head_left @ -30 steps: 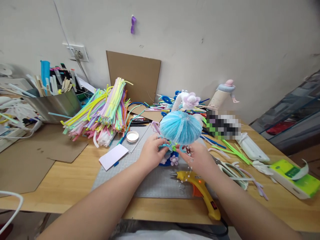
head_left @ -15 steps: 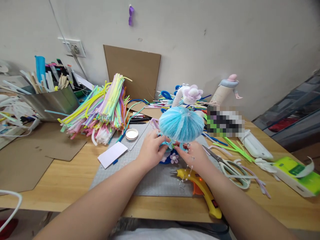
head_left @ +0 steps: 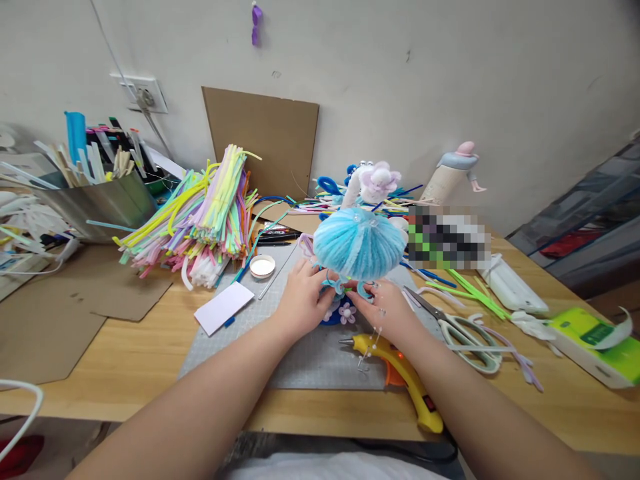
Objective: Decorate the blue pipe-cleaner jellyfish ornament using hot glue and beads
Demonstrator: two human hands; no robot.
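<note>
A fluffy light-blue pipe-cleaner dome (head_left: 359,248) stands on a dark blue base with small lilac flowers (head_left: 346,312) on the grey cutting mat (head_left: 310,363). My left hand (head_left: 301,301) pinches the thin blue loops under the dome's left rim. My right hand (head_left: 391,309) pinches the same loops from the right, with a thin string of beads hanging from it. A yellow glue gun (head_left: 400,377) lies on the mat just below my right hand.
A big pile of pastel pipe cleaners (head_left: 200,220) lies at the left, a metal tool tin (head_left: 100,200) behind it. Scissors (head_left: 463,330), green stems, a white case (head_left: 515,287) and a green pack (head_left: 597,347) lie right. Cardboard (head_left: 263,147) leans on the wall.
The view has drifted slightly. Both hands stay under the blue dome, the fingers shifting a little on the loops.
</note>
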